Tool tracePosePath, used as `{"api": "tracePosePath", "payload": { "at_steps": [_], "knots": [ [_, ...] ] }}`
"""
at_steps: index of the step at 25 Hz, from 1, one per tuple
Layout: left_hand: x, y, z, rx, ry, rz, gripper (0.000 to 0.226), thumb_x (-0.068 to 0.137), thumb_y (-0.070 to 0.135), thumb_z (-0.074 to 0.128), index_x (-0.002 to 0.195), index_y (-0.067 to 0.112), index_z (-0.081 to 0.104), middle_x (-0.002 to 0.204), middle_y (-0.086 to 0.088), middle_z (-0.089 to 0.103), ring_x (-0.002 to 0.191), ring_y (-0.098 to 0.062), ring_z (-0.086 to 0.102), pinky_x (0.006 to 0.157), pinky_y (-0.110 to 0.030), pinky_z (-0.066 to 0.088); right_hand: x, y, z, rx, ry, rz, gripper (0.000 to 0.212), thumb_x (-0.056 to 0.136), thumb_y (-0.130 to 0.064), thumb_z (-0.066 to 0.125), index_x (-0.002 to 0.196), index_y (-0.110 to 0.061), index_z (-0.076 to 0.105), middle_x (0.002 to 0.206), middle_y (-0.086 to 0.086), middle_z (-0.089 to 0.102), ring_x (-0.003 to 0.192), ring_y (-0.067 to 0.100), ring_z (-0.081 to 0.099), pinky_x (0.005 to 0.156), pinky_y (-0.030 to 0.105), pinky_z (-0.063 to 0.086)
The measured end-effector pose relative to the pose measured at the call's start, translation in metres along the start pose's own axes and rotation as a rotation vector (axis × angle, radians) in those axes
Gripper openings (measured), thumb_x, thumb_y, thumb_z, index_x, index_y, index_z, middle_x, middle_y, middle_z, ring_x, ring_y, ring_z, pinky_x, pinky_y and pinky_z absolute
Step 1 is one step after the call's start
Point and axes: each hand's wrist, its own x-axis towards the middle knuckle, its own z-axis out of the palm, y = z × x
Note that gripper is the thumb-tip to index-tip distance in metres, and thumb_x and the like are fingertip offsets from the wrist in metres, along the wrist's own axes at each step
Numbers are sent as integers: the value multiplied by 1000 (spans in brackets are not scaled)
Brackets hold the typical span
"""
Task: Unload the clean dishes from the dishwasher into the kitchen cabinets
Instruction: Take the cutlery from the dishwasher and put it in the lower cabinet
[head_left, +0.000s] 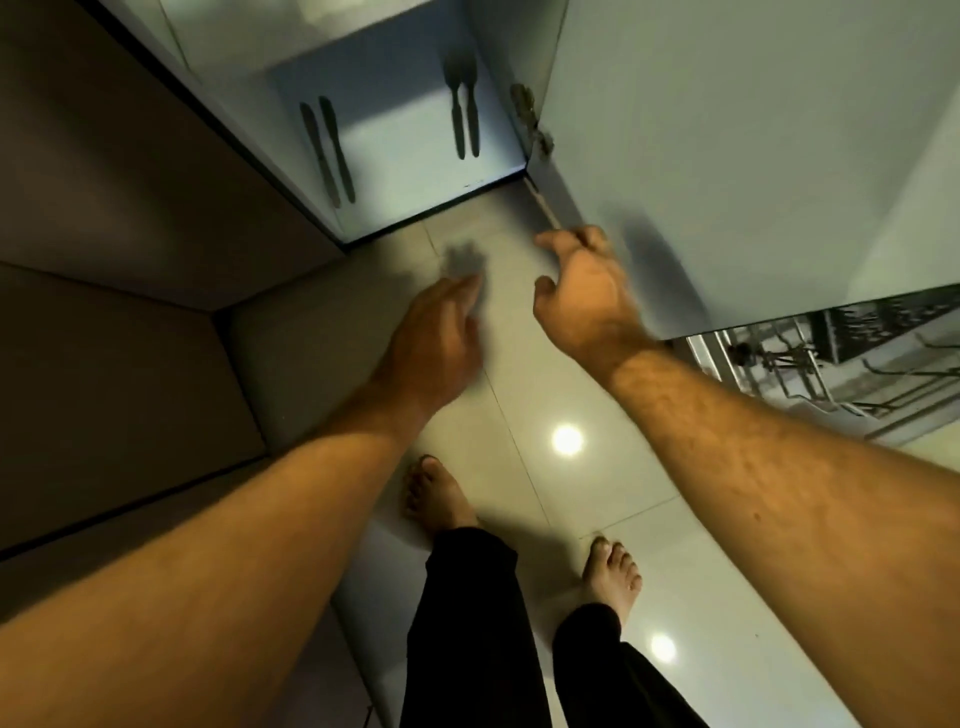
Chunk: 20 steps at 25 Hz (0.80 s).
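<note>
A low cabinet (405, 161) stands open in front of me. Two knives (327, 145) lie side by side on its pale floor at the left, and a fork and a spoon (465, 111) lie together at the right. My left hand (436, 338) hovers over the floor tiles in front of the cabinet, blurred, fingers extended and holding nothing. My right hand (582, 296) is beside it, fingers spread and curled, its fingertips at the lower edge of the open cabinet door (727, 156). I cannot tell whether they touch the door.
The dishwasher's wire rack (857, 364) shows at the right, behind the open door. Brown cabinet fronts (104, 208) line the left side. My bare feet (441, 499) stand on glossy light tiles. A metal hinge (530, 114) sits on the door's inner edge.
</note>
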Motion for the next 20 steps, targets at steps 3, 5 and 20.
{"api": "tracePosePath", "payload": {
  "at_steps": [3, 5, 20],
  "knots": [
    [-20, 26, -3, 22, -24, -41, 48, 101, 13, 43, 148, 11, 38, 152, -10, 39, 142, -20, 32, 111, -11, 12, -31, 6, -28, -8, 18, 11, 43, 93, -14, 55, 135, -23, 53, 143, -1, 39, 128, 20, 45, 107, 31, 41],
    [-33, 49, -8, 102, -43, -56, 50, 102, 18, 40, 151, 15, 32, 156, -6, 33, 145, -20, 25, 114, -17, 8, -48, 12, -47, 7, 24, 29, 42, 93, -14, 56, 134, -23, 54, 142, -1, 39, 127, 19, 46, 106, 36, 44],
    [-146, 268, -112, 170, 31, 39, 50, 103, 11, 36, 152, 9, 28, 157, -6, 31, 148, -17, 18, 112, -13, 2, -188, -29, -249, 89, 157, -6, 42, 94, -15, 54, 135, -23, 54, 140, -3, 44, 130, 18, 43, 104, 33, 42]
  ]
}}
